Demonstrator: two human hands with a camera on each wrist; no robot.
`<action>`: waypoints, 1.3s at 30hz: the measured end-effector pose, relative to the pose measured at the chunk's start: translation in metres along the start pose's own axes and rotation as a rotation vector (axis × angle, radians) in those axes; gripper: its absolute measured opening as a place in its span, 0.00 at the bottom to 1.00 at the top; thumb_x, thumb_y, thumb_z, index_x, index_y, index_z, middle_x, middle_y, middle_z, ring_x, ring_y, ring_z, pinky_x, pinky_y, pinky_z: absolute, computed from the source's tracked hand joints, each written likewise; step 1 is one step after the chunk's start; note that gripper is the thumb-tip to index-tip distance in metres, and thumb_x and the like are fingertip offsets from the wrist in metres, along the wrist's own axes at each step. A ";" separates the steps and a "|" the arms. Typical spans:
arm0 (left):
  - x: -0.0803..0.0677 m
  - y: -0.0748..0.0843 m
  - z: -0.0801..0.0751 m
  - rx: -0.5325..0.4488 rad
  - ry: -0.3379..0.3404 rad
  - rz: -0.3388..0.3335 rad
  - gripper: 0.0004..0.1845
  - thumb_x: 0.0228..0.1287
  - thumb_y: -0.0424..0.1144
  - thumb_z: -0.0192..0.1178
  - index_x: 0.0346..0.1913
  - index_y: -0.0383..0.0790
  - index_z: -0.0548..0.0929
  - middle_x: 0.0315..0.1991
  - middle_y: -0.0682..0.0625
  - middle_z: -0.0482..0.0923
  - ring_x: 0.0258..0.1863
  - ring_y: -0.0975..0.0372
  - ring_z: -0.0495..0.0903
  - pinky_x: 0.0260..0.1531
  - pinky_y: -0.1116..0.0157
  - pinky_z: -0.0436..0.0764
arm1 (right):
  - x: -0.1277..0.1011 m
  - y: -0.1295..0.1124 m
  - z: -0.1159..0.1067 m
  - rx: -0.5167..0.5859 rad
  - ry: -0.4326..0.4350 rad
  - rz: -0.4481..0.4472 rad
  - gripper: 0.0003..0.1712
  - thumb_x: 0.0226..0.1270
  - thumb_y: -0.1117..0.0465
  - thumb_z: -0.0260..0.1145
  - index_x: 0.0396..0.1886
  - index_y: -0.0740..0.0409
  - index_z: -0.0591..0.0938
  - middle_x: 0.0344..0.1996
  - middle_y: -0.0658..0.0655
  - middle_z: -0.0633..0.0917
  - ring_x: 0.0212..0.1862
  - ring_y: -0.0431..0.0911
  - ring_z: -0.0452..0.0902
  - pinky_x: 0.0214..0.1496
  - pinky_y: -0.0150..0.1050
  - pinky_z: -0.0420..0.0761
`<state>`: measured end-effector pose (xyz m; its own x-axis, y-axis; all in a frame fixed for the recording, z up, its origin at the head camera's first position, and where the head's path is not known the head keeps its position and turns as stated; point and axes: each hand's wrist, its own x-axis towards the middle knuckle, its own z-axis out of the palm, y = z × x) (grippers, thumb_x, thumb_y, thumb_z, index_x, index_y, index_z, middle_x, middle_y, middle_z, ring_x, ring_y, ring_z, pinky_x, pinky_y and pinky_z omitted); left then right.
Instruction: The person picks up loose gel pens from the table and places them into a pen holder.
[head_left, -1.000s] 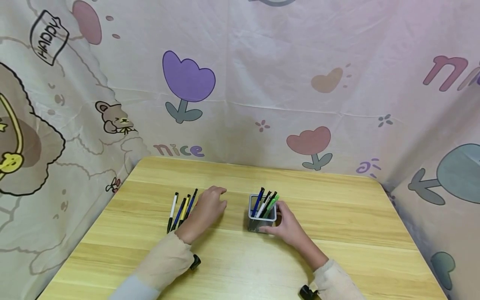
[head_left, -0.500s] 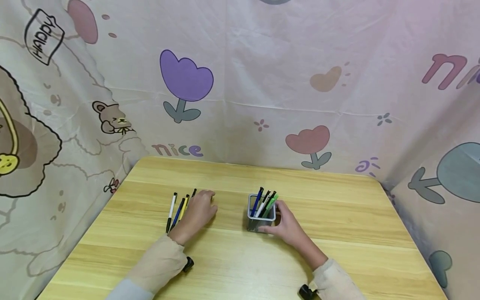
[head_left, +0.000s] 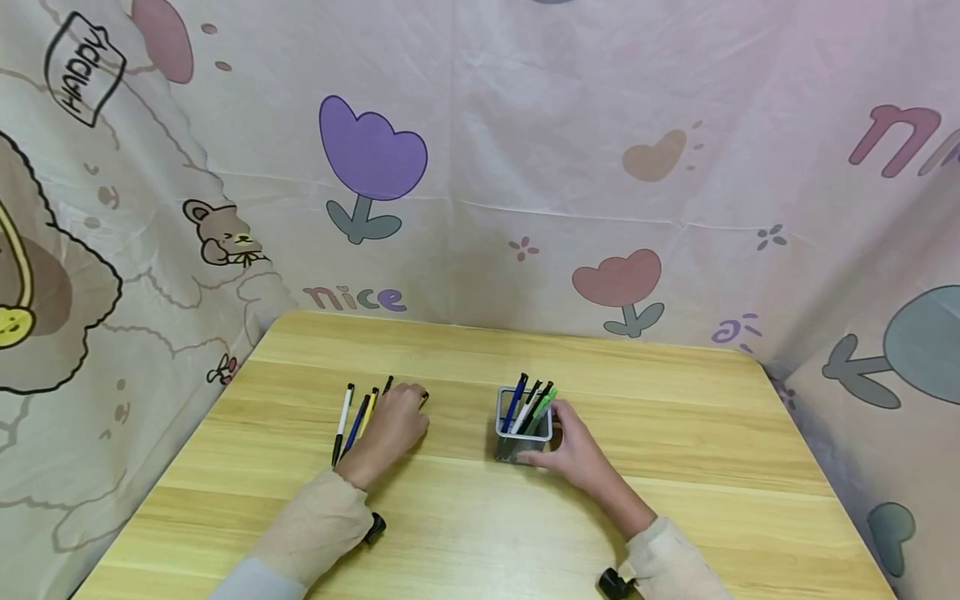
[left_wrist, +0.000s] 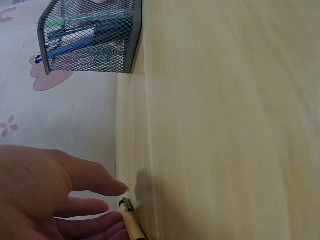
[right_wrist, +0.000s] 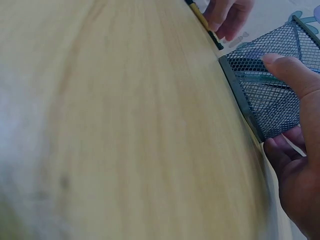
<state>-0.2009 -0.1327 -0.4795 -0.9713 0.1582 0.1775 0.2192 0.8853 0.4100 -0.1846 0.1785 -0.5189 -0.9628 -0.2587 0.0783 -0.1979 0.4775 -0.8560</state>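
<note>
My left hand (head_left: 390, 429) lies on the wooden table (head_left: 675, 467) over the right side of a row of loose pens (head_left: 343, 421). Its fingertips (left_wrist: 112, 206) curl onto a tan pen with a black tip (left_wrist: 131, 225), and that tip pokes out past the fingers (head_left: 424, 397). My right hand (head_left: 573, 454) grips a grey mesh pen holder (head_left: 517, 446) from its right side, thumb on the near wall (right_wrist: 280, 62). Several pens (head_left: 532, 404) stand in the holder, blue, black, white and green. The right wrist view shows the left hand (right_wrist: 227, 12) pressing on that pen (right_wrist: 202, 19).
A printed cloth backdrop (head_left: 525, 167) closes off the table at the back and on both sides. White, blue and yellow pens lie side by side left of my left hand. The table's front edge runs just below my sleeves.
My left hand has drawn back toward me and to the left, its fingers closing over the pens. The right hand and the holder have stayed put.
</note>
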 end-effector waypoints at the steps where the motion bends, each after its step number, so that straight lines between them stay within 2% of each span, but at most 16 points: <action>1: 0.000 0.000 0.000 0.000 -0.005 -0.003 0.21 0.54 0.21 0.65 0.53 0.23 0.85 0.49 0.31 0.86 0.32 0.56 0.81 0.29 0.66 0.83 | 0.000 0.000 0.000 0.000 -0.001 0.000 0.43 0.44 0.45 0.88 0.53 0.52 0.72 0.43 0.55 0.76 0.39 0.46 0.74 0.36 0.34 0.81; 7: 0.000 -0.001 0.000 -0.010 -0.050 -0.020 0.19 0.51 0.18 0.62 0.49 0.24 0.87 0.48 0.32 0.87 0.32 0.56 0.81 0.27 0.67 0.81 | 0.000 0.000 0.000 0.003 0.000 -0.001 0.43 0.44 0.46 0.88 0.54 0.53 0.72 0.43 0.55 0.76 0.39 0.46 0.74 0.36 0.34 0.81; 13: 0.001 -0.001 -0.001 0.004 -0.060 0.014 0.17 0.50 0.18 0.61 0.44 0.25 0.88 0.43 0.34 0.89 0.24 0.62 0.72 0.22 0.71 0.73 | 0.000 0.003 0.001 0.022 -0.001 0.002 0.46 0.44 0.47 0.88 0.59 0.53 0.72 0.47 0.55 0.77 0.42 0.46 0.76 0.40 0.33 0.83; 15: 0.001 -0.001 -0.001 -0.003 -0.064 0.016 0.15 0.50 0.18 0.62 0.42 0.25 0.88 0.40 0.34 0.88 0.21 0.63 0.68 0.20 0.72 0.68 | 0.000 0.004 0.001 0.035 -0.003 0.005 0.47 0.45 0.48 0.88 0.61 0.53 0.72 0.48 0.56 0.78 0.43 0.46 0.76 0.41 0.33 0.84; 18: 0.002 -0.001 -0.003 -0.010 -0.080 0.003 0.12 0.51 0.19 0.63 0.39 0.26 0.88 0.35 0.37 0.87 0.20 0.64 0.66 0.20 0.71 0.67 | 0.001 0.005 0.001 0.055 -0.010 0.010 0.48 0.45 0.49 0.88 0.63 0.53 0.71 0.50 0.56 0.79 0.45 0.46 0.77 0.43 0.33 0.85; 21: 0.002 0.000 -0.004 -0.011 -0.093 -0.009 0.11 0.52 0.21 0.67 0.41 0.27 0.89 0.36 0.38 0.88 0.20 0.64 0.68 0.23 0.71 0.71 | 0.001 0.005 0.001 0.061 -0.014 0.014 0.48 0.45 0.49 0.88 0.64 0.53 0.71 0.50 0.56 0.79 0.45 0.46 0.77 0.43 0.33 0.85; 23: 0.003 0.001 -0.005 -0.010 -0.103 -0.014 0.09 0.53 0.22 0.68 0.39 0.28 0.88 0.34 0.39 0.87 0.20 0.64 0.66 0.23 0.70 0.70 | 0.001 0.004 0.001 0.061 -0.015 0.013 0.48 0.45 0.49 0.88 0.64 0.53 0.71 0.50 0.56 0.79 0.45 0.46 0.77 0.43 0.33 0.85; 27: 0.004 0.004 -0.006 -0.005 -0.096 -0.014 0.11 0.55 0.25 0.69 0.42 0.29 0.89 0.35 0.40 0.88 0.19 0.65 0.66 0.23 0.70 0.69 | 0.001 0.002 0.000 0.059 -0.017 0.012 0.49 0.45 0.49 0.88 0.64 0.53 0.71 0.50 0.56 0.79 0.45 0.46 0.78 0.43 0.33 0.85; 30: 0.004 0.009 -0.007 -0.008 -0.087 -0.011 0.16 0.57 0.26 0.69 0.49 0.29 0.88 0.41 0.39 0.90 0.18 0.66 0.66 0.24 0.70 0.71 | 0.001 0.001 0.000 0.060 -0.019 0.011 0.49 0.45 0.49 0.88 0.65 0.53 0.71 0.51 0.56 0.79 0.46 0.46 0.78 0.44 0.33 0.85; 33: 0.006 0.015 -0.009 -0.041 -0.094 -0.011 0.17 0.58 0.26 0.67 0.52 0.30 0.88 0.43 0.38 0.90 0.17 0.67 0.64 0.22 0.70 0.69 | 0.001 0.003 0.000 0.075 -0.021 0.009 0.49 0.46 0.50 0.88 0.65 0.53 0.71 0.51 0.57 0.79 0.46 0.46 0.78 0.44 0.33 0.86; 39: 0.008 0.028 -0.014 -0.099 -0.089 0.007 0.16 0.61 0.27 0.65 0.52 0.30 0.88 0.43 0.39 0.90 0.19 0.66 0.69 0.19 0.71 0.69 | 0.001 0.004 0.000 0.079 -0.021 0.010 0.48 0.46 0.50 0.88 0.64 0.53 0.72 0.51 0.58 0.78 0.45 0.47 0.78 0.42 0.33 0.85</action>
<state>-0.2015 -0.1130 -0.4536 -0.9731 0.2064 0.1029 0.2300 0.8374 0.4957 -0.1864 0.1803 -0.5220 -0.9603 -0.2726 0.0595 -0.1725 0.4124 -0.8945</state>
